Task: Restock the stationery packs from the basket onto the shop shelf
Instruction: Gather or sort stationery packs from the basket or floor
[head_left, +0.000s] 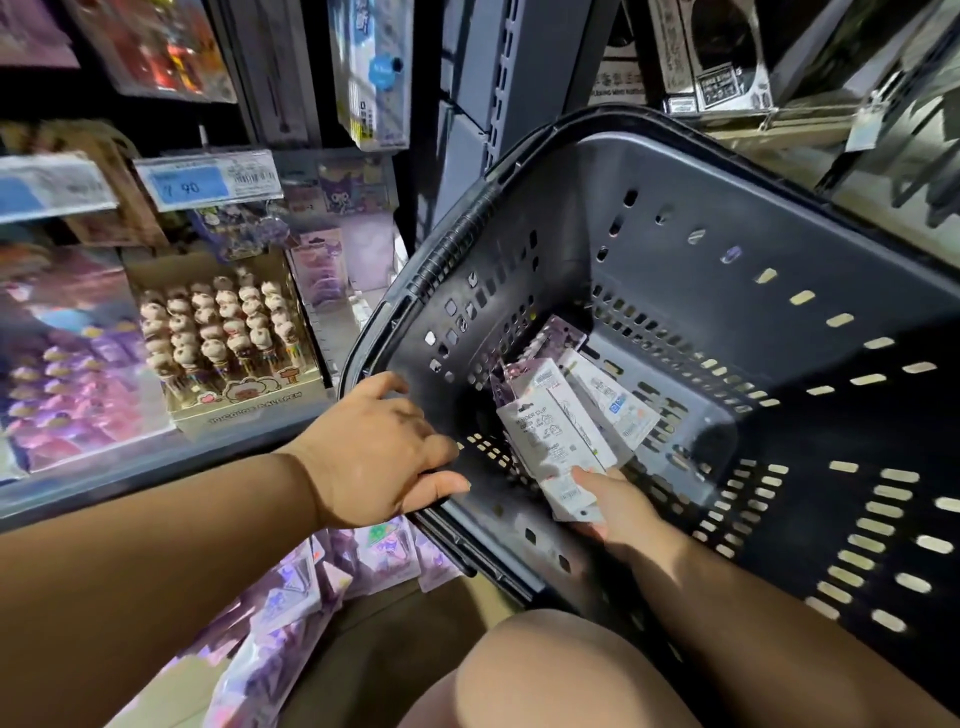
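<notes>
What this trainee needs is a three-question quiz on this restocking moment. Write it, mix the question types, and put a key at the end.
1. True or false: the left hand grips the rim of the basket.
2. Multiple choice: where is the right hand?
A. Hanging idle, holding nothing
B. Inside the basket, holding stationery packs between thumb and fingers
C. Gripping the basket's rim
3. Fill in: the basket does not sit level; it is ____ toward the person.

Key: 1 true. 2 B. 3 tilted.
</notes>
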